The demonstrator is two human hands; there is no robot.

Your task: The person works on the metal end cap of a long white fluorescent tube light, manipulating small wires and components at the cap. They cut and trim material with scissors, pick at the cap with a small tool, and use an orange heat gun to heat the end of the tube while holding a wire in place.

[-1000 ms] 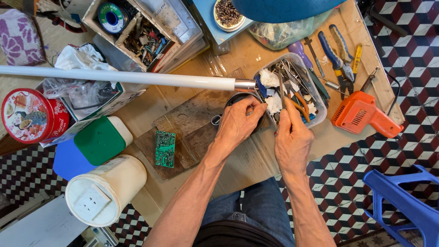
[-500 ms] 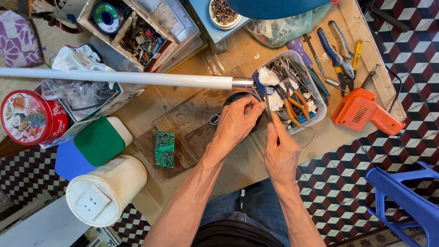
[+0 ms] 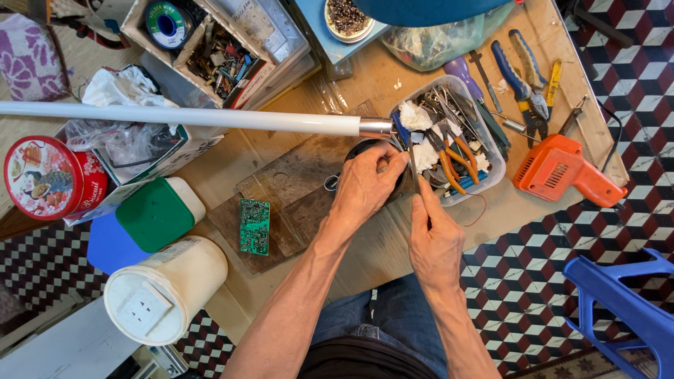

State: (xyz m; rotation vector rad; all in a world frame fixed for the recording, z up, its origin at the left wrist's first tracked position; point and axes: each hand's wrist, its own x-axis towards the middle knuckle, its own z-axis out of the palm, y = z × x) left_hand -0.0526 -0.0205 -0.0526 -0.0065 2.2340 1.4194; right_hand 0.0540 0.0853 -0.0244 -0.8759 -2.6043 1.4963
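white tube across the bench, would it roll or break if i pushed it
The long white tube is round and smooth, so it would likely roll. It looks like a glass lamp with a metal end cap, so probably light, stiff and fragile.

2 bare forearms, sleeveless to the elbows; blue jeans; dark shirt hem at the waist.

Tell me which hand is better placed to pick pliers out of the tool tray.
Probably the right hand: it sits beside the clear tool tray near the orange-handled pliers, while the left hand grips the dark round object.
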